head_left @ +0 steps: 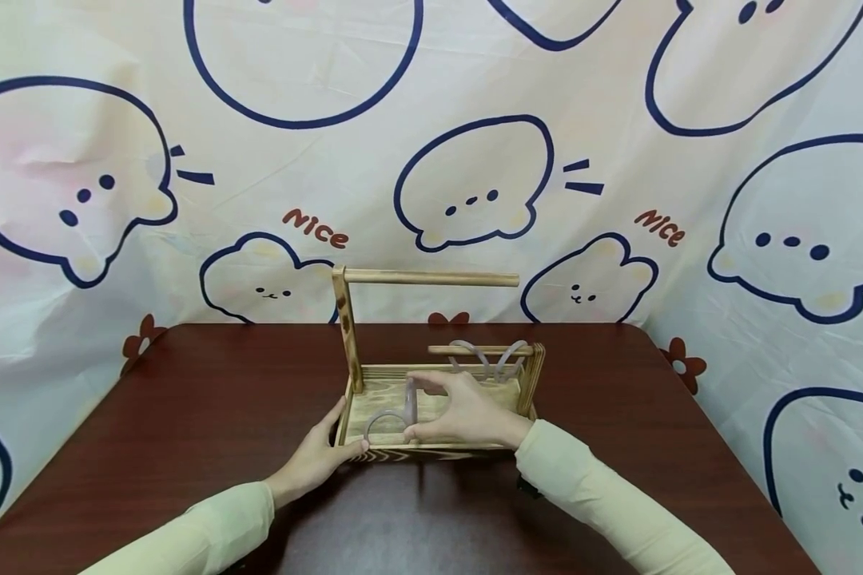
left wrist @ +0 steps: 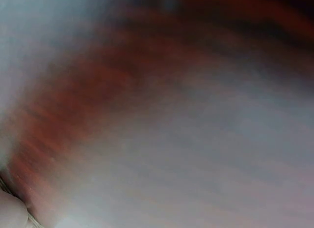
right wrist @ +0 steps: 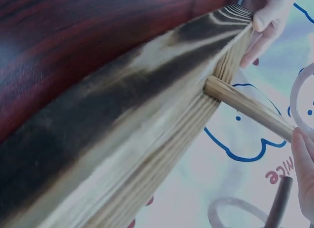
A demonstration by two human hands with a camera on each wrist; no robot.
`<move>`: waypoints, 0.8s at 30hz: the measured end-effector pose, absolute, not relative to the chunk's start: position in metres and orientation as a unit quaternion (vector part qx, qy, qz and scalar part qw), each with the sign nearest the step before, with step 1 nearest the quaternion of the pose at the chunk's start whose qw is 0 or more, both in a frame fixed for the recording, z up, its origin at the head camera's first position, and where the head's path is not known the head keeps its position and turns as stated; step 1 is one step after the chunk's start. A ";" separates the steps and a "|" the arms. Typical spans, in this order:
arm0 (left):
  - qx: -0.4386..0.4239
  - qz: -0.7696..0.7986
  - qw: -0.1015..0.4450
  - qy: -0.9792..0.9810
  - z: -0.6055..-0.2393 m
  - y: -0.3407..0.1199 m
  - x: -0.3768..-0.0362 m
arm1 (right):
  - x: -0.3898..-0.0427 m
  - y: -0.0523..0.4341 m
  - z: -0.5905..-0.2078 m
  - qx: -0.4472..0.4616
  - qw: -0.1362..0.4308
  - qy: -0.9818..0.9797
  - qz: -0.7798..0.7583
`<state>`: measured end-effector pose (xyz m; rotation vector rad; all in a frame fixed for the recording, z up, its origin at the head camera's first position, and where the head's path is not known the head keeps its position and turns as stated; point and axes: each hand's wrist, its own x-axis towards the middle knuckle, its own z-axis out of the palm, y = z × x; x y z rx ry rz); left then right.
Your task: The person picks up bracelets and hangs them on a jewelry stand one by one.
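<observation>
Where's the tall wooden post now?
In the head view, the post rises at the left end of the wooden tray, just beyond the left hand.

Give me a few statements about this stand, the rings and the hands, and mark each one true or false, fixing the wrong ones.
1. The left hand holds the wooden stand at its left end. True.
2. The right hand holds nothing. False: the right hand pinches a translucent ring.
3. Two other rings hang on the lower bar. True.
4. The higher bar is fixed to a post at the right. False: the higher bar joins the tall post at the left.
5. The tabletop is dark reddish brown. True.
6. The sleeves are black. False: the sleeves are pale.
</observation>
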<state>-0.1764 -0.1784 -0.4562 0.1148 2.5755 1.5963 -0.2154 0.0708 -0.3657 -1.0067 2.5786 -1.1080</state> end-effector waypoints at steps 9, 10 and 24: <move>0.020 0.533 0.067 0.844 -0.459 -0.179 -0.175 | -0.215 0.087 -0.350 -0.351 0.060 0.850 -0.388; 0.021 0.531 0.067 0.844 -0.459 -0.179 -0.175 | -0.215 0.089 -0.348 -0.354 0.055 0.847 -0.391; 0.044 0.521 0.053 0.851 -0.459 -0.179 -0.177 | -0.223 0.114 -0.316 -0.341 0.043 0.816 -0.464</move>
